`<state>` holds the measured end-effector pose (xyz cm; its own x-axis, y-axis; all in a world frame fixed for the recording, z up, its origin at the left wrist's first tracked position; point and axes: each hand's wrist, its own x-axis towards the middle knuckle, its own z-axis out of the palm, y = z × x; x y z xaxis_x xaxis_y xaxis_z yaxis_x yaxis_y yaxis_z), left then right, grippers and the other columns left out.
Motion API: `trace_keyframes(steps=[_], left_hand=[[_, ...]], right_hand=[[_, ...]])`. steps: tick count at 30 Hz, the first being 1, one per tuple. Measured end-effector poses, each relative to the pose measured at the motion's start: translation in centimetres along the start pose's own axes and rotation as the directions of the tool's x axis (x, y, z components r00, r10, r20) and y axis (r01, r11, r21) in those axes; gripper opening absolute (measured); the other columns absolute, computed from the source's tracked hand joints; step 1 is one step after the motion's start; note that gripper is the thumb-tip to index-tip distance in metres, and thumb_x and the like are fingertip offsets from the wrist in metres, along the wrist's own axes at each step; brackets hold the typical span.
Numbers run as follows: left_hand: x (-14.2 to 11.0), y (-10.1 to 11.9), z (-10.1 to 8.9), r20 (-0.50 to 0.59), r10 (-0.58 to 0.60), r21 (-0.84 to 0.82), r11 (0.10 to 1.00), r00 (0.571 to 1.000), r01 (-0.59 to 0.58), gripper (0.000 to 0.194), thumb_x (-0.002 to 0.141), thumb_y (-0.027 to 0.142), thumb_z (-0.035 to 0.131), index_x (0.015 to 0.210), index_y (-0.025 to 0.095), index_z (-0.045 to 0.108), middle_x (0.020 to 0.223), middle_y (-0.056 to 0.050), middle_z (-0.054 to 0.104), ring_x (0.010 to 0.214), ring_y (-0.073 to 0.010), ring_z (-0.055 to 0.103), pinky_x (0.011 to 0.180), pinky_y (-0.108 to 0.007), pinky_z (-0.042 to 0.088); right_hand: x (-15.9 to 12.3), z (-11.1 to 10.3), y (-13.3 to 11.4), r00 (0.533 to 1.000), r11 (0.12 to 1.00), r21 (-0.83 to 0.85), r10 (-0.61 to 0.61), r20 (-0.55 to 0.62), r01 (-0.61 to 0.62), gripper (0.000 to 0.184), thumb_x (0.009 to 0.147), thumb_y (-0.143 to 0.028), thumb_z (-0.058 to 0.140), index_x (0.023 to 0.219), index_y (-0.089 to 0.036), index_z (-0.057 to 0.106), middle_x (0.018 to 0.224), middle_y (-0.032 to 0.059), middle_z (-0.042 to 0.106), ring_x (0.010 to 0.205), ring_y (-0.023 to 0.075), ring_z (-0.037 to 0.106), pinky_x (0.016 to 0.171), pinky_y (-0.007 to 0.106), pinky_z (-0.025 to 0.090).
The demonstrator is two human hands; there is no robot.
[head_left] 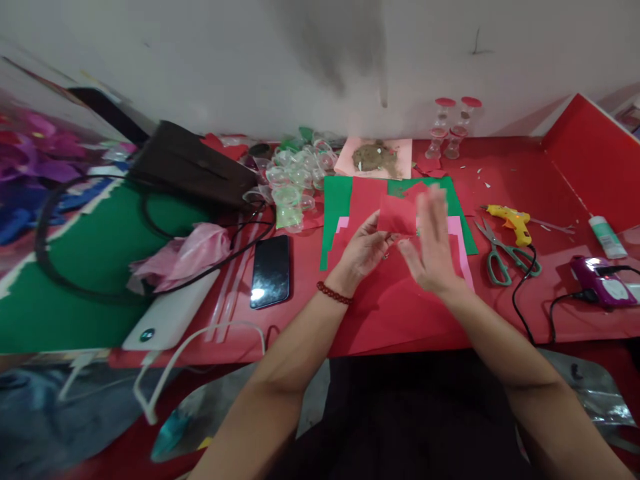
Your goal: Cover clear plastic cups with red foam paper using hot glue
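My left hand (367,247), with a beaded bracelet (334,293) at the wrist, pinches a small piece of red paper (397,215) between thumb and fingers. Just right of that piece, my right hand (433,243) is raised with its fingers stretched and the thumb apart, slightly blurred. Whether its thumb touches the paper I cannot tell. Beneath both hands lie large red sheets (385,313), with a pink sheet (465,257) and a green sheet (333,200) partly showing under them.
Right: green-handled scissors (500,257), a yellow glue gun (515,220), a glue bottle (607,237) and a purple device (600,283) with cables. Left: a phone (271,272) and a white power bank (170,313). Behind: clear plastic cups (297,170), sand on paper (375,159) and several small hourglass shapes (437,133).
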<state>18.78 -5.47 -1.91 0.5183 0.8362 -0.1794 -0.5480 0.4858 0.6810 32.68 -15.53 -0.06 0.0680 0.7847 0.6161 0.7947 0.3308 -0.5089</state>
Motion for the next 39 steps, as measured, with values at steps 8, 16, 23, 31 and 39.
trace_keyframes(steps=[8,16,23,31,39], left_hand=[[0.1,0.2,0.3,-0.072,0.022,-0.021,1.000,0.997,-0.023,0.026,0.085,-0.002,0.076,0.088,0.023,0.066,0.065,0.007,0.066,0.068,-0.0123,0.073,0.082,-0.027,0.061],[-0.6,0.0,0.9,0.061,-0.028,0.117,0.993,0.998,0.021,0.025,0.084,0.021,0.091,0.081,0.020,0.066,0.081,-0.001,0.076,0.071,-0.0134,0.072,0.066,-0.024,0.052],[-0.1,-0.2,0.2,-0.021,0.127,0.230,0.966,0.992,-0.119,0.042,0.092,0.053,0.084,0.073,0.020,0.068,0.067,0.002,0.064,0.060,-0.0099,0.057,0.063,-0.024,0.047],[-0.1,0.9,0.2,0.081,0.002,0.205,0.979,0.997,-0.018,0.036,0.073,0.038,0.099,0.098,0.021,0.079,0.089,0.000,0.078,0.078,-0.0142,0.070,0.077,-0.028,0.056],[0.2,0.5,-0.2,0.089,0.063,0.275,0.958,0.994,-0.085,0.055,0.056,0.022,0.104,0.103,0.023,0.075,0.103,0.001,0.079,0.086,-0.0141,0.073,0.083,-0.029,0.059]], right_hand=[[0.1,-0.7,0.3,0.991,0.999,-0.022,0.028,-0.134,-0.031,0.079,0.106,-0.043,0.055,0.177,-0.037,0.020,0.183,0.0061,0.031,0.175,0.0339,0.009,0.138,0.070,0.021],[0.4,1.8,2.5,0.987,0.979,0.130,0.147,0.066,-0.155,0.058,0.094,-0.029,0.070,0.151,-0.029,0.061,0.152,0.0116,0.070,0.147,0.0333,0.062,0.124,0.061,0.049],[1.0,1.5,2.2,0.900,0.783,0.473,0.432,0.053,-0.404,0.041,0.085,-0.056,0.081,0.110,-0.024,0.072,0.114,0.0091,0.082,0.108,0.0292,0.076,0.100,0.049,0.062],[1.6,0.8,1.9,0.738,0.323,0.694,0.505,0.448,-0.643,0.052,0.065,-0.050,0.096,0.106,-0.030,0.072,0.113,0.0043,0.079,0.111,0.0275,0.072,0.109,0.049,0.055],[1.5,0.8,2.2,0.721,0.382,0.642,0.553,0.417,-0.664,0.047,0.065,-0.045,0.094,0.098,-0.028,0.066,0.099,0.0002,0.071,0.093,0.0220,0.066,0.095,0.043,0.056]])
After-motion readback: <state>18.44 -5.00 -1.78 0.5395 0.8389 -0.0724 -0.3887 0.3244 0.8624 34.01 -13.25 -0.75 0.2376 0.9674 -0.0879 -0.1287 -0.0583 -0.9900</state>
